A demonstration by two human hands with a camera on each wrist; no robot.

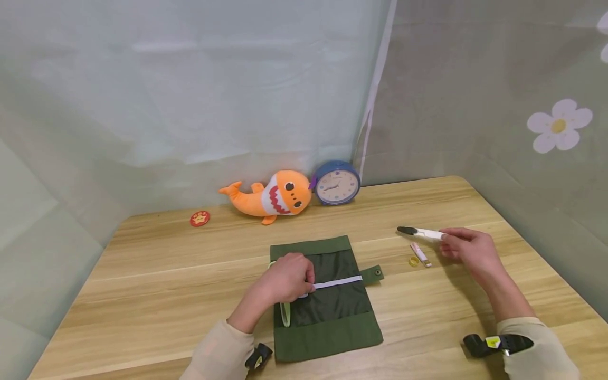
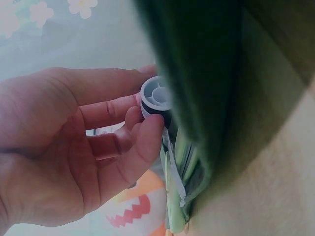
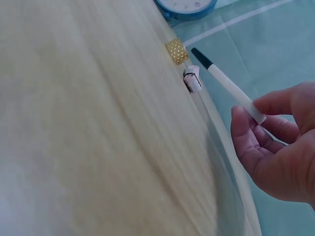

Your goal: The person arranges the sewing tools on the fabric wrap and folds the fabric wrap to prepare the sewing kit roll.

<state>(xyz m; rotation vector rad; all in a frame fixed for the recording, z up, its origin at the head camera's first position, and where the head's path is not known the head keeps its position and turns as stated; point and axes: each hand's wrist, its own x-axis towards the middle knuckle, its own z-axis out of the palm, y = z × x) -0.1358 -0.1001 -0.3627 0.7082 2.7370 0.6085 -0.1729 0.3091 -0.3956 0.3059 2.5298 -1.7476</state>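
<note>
My left hand [image 1: 287, 279] is over the left half of an unfolded dark green fabric roll [image 1: 328, 340], by its white elastic strip [image 1: 338, 282]. In the left wrist view, thumb and fingers of the left hand [image 2: 93, 137] pinch a pale, hollow-ended spool [image 2: 155, 92] with a dark band, beside the fabric. A light green loop-shaped item [image 1: 285, 315] lies on the roll, partly hidden by that hand. Above the table at right, my right hand [image 1: 472, 252] pinches the end of a white pen-shaped tool [image 1: 429, 234] with a black tip, also seen in the right wrist view [image 3: 231, 87].
A gold dotted thimble [image 1: 414, 262] and a small pink-white item [image 1: 420, 254] lie on the table near the right hand. The roll's snap tab [image 1: 372, 275] extends right. Along the back are an orange shark plush [image 1: 256, 203], a blue clock [image 1: 337, 183] and a red disc [image 1: 200, 218].
</note>
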